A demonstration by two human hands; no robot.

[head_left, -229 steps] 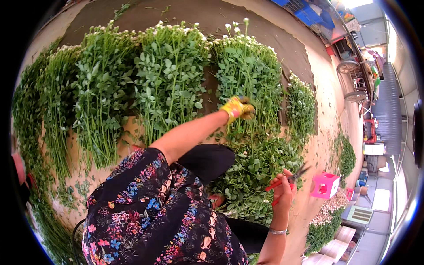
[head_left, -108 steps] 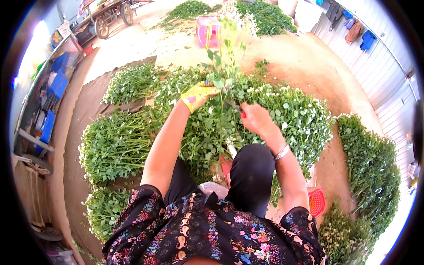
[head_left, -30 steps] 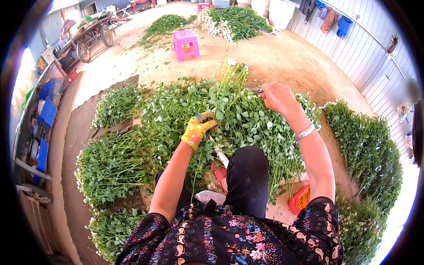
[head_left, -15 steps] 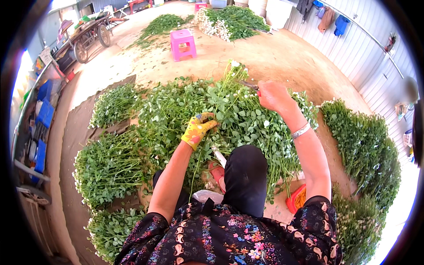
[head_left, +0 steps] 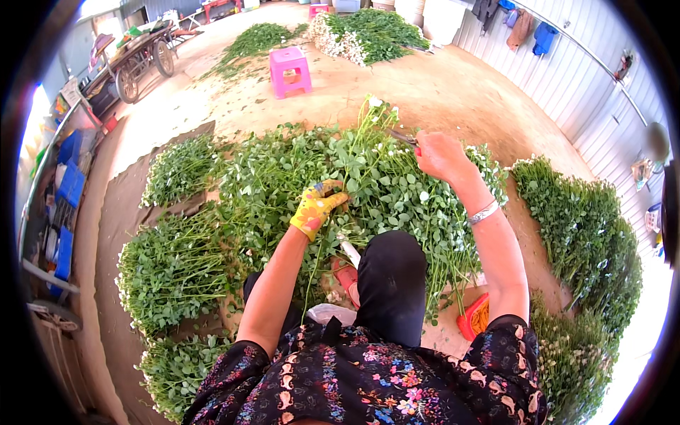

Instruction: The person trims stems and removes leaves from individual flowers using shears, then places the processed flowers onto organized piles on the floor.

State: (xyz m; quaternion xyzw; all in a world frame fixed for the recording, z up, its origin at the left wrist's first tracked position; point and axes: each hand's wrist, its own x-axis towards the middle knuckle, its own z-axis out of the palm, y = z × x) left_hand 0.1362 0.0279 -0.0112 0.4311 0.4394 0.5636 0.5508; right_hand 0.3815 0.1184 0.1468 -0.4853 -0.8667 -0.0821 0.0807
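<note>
My left hand [head_left: 319,207], in a yellow flowered glove, is closed around a long leafy stem; its cut end trails down toward my lap. The top of this flower stem [head_left: 366,126] rises past the hand to small white blooms. My bare right hand [head_left: 442,156], with a silver bangle at the wrist, is closed on scissors [head_left: 403,137]. Their dark blades point left, close to the upper part of the stem; a bit of red handle shows. Whether the blades touch it I cannot tell. Beneath both hands spreads a large heap of white-flowered green stems [head_left: 262,166].
Bundled stems lie at left [head_left: 173,273] and right [head_left: 577,234]. A red basket [head_left: 467,324] with orange-yellow contents sits by my right forearm. Beyond the heap stand a pink stool [head_left: 290,73] and another flower pile [head_left: 375,35]. A cart [head_left: 131,64] is at far left.
Very little differs. My right hand and the scissors have shifted slightly to the right, and the white blooms at the stem's top sit a little differently. My left hand keeps its hold.
</note>
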